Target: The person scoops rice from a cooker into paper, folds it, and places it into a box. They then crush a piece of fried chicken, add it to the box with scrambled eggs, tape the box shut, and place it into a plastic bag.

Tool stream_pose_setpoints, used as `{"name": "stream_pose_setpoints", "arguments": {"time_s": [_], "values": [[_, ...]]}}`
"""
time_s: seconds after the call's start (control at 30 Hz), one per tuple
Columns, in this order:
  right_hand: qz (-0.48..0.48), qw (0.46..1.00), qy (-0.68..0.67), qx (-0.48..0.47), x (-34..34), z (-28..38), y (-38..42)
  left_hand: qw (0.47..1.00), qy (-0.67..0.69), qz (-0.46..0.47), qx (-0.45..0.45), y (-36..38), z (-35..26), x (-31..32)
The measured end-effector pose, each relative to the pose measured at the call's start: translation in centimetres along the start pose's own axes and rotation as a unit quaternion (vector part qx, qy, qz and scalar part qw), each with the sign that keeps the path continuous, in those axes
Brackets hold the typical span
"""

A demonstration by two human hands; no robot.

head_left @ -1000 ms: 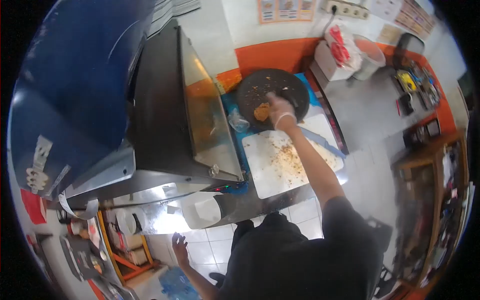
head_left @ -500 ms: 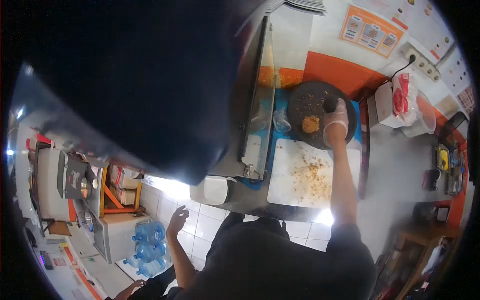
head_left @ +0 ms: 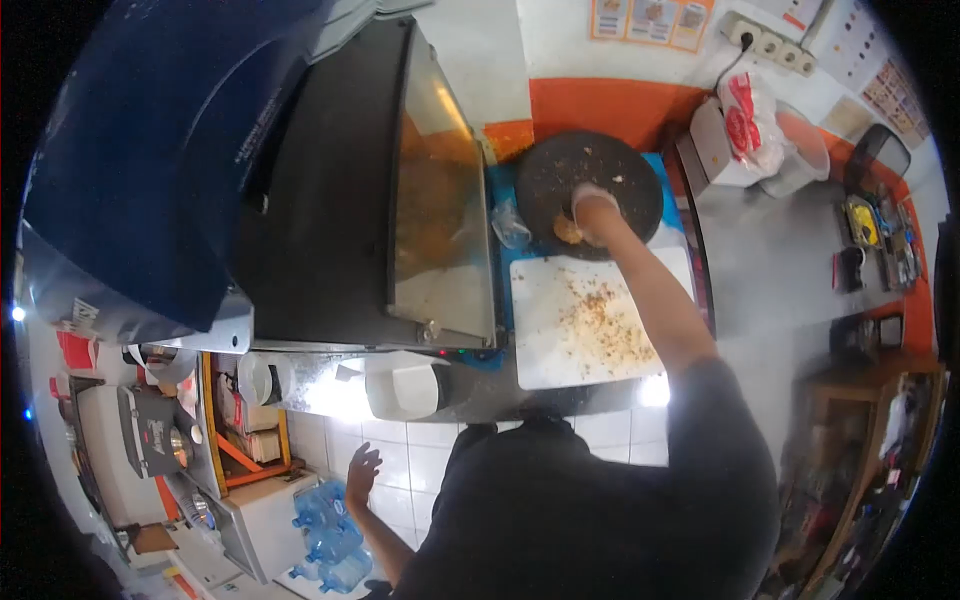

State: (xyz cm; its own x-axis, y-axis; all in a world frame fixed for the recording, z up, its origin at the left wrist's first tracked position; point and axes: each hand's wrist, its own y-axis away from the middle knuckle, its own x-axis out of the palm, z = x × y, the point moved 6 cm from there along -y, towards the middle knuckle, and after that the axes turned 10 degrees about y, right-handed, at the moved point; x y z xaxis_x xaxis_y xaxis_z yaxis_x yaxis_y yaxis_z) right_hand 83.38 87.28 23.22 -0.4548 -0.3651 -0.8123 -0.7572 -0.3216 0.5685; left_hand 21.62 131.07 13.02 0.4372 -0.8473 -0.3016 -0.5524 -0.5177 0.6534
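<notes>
My right hand (head_left: 592,208), in a clear plastic glove, reaches down onto a round dark plate (head_left: 545,170) scattered with crumbs. Its fingers are closed and mostly hidden from above; whatever they grip cannot be made out. Beside them on the plate lies a brown crumbly lump (head_left: 568,230). In front of the plate, a white cutting board (head_left: 540,340) carries many brown crumbs. My left hand (head_left: 363,472) hangs low over the tiled floor, bare, fingers apart and holding nothing. A crumpled clear plastic bag (head_left: 511,226) sits left of the plate.
A dark glass-fronted appliance (head_left: 400,200) stands left of the board. A white square container (head_left: 403,389) is near the counter's front edge. Right are a box with a red-and-white package (head_left: 748,125) and a metal counter (head_left: 760,250). Blue water bottles (head_left: 335,540) stand below left.
My right hand has moved left across the plate, next to the brown lump. The dark round thing seen at its fingers before is now hidden. The camera view has shifted; my left hand stays open.
</notes>
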Motion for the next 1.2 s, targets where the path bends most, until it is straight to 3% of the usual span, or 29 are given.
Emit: {"name": "stream_pose_setpoints", "arguments": {"time_s": [0.03, 0.07, 0.1, 0.13, 0.17, 0.2, 0.23, 0.27, 0.3, 0.33, 0.37, 0.4, 0.47, 0.5, 0.6, 0.63, 0.73, 0.77, 0.8, 0.87, 0.9, 0.93, 1.0, 1.03, 1.13, 1.17, 1.2], "values": [[0.057, 0.988, -0.142, 0.024, 4.5, -1.7, -6.7, 0.999, 0.030, 0.005, 0.018, 0.9, -0.4, 0.4], [0.050, 0.988, -0.141, 0.029, 7.0, -0.6, -8.5, 0.999, 0.033, 0.009, 0.025, 0.2, -0.1, 0.8], [-0.196, 0.957, -0.149, 0.155, 7.1, -0.1, -8.2, 0.997, 0.081, 0.005, 0.010, 0.0, 1.3, 0.6], [-0.425, 0.850, -0.151, 0.273, 6.9, 0.6, -7.2, 0.992, 0.124, 0.000, -0.003, -0.6, 3.0, -0.3], [-0.524, 0.802, -0.149, 0.246, 6.2, 2.5, -5.4, 0.970, 0.232, 0.068, 0.017, -0.1, 1.6, 0.8], [-0.349, 0.914, -0.076, 0.194, 5.8, 1.5, -8.0, 0.999, 0.037, 0.014, 0.004, 0.1, 1.6, 1.4], [-0.135, 0.988, 0.006, 0.069, 4.3, 1.6, -7.6, 0.998, 0.042, 0.040, -0.004, 0.0, 2.1, 1.9], [0.028, 0.997, 0.033, -0.057, 2.5, 1.5, -5.6, 0.997, 0.046, 0.067, -0.012, -0.3, 2.1, 2.1], [0.034, 0.998, 0.026, -0.052, 4.4, 1.3, -6.0, 0.997, 0.038, 0.073, -0.015, 0.6, 1.5, 2.4], [-0.103, 0.990, -0.080, 0.048, 4.2, 0.0, -7.1, 0.998, 0.042, 0.050, -0.012, 1.7, 0.2, 3.3], [-0.237, 0.943, -0.184, 0.143, 3.5, -1.2, -6.6, 0.999, 0.045, 0.023, -0.010, 2.4, -0.7, 3.4], [-0.241, 0.943, -0.183, 0.141, 3.3, -1.1, -7.0, 0.999, 0.047, 0.022, -0.006, 1.8, -0.7, 3.8], [-0.120, 0.960, -0.204, 0.152, 4.6, 0.0, -5.2, 1.000, 0.027, 0.005, -0.013, 2.3, 1.0, 2.9], [-0.111, 0.993, -0.038, 0.015, 3.3, -0.5, -5.3, 0.999, 0.001, 0.016, -0.030, 1.7, 2.1, 2.9], [-0.052, 0.986, -0.134, 0.083, -0.4, -3.7, -3.6, 0.999, 0.009, 0.025, -0.037, 2.9, 1.6, 3.7], [-0.218, 0.946, -0.195, 0.143, 0.0, -4.1, -2.7, 0.999, 0.012, 0.022, -0.035, 2.9, 1.5, 3.6], [-0.164, 0.947, -0.224, 0.160, 5.5, -1.9, -4.5, 0.999, -0.013, -0.018, -0.047, 4.5, 2.2, 2.5], [-0.039, 0.999, 0.013, -0.021, 6.2, -1.8, -8.1, 0.999, -0.008, 0.010, -0.038, 4.1, 2.0, 3.4], [-0.049, 0.998, 0.018, -0.019, 5.3, -3.0, -8.3, 0.999, -0.001, 0.037, -0.022, 3.1, 1.4, 4.7], [-0.120, 0.976, -0.174, 0.051, 3.9, -4.4, -6.9, 0.999, 0.028, 0.022, -0.010, 3.7, 1.7, 4.7], [-0.142, 0.949, -0.273, 0.069, 1.9, -3.5, -1.2, 1.000, 0.019, -0.006, -0.023, 4.0, 2.1, 4.2], [-0.147, 0.949, -0.272, 0.065, 3.7, -2.2, -2.9, 0.999, 0.016, -0.032, -0.032, 3.6, 2.4, 4.3], [-0.374, 0.914, -0.138, 0.075, 7.7, -0.2, -6.6, 0.999, 0.021, -0.001, -0.040, 3.3, 4.0, 4.7], [-0.202, 0.978, -0.038, -0.021, 7.2, -1.2, -7.8, 0.998, 0.015, 0.036, -0.047, 3.5, 4.5, 4.4], [-0.156, 0.982, -0.106, -0.003, 5.3, -4.8, -6.6, 0.997, -0.011, -0.012, -0.079, 3.2, 5.4, 3.7], [-0.248, 0.961, -0.119, 0.031, 8.6, -6.8, -10.6, 0.997, -0.003, -0.038, -0.065, 2.8, 6.1, 3.2], [-0.256, 0.960, -0.111, 0.028, 7.3, -6.8, -9.7, 0.997, 0.008, -0.039, -0.059, 2.1, 6.0, 3.7]]}}
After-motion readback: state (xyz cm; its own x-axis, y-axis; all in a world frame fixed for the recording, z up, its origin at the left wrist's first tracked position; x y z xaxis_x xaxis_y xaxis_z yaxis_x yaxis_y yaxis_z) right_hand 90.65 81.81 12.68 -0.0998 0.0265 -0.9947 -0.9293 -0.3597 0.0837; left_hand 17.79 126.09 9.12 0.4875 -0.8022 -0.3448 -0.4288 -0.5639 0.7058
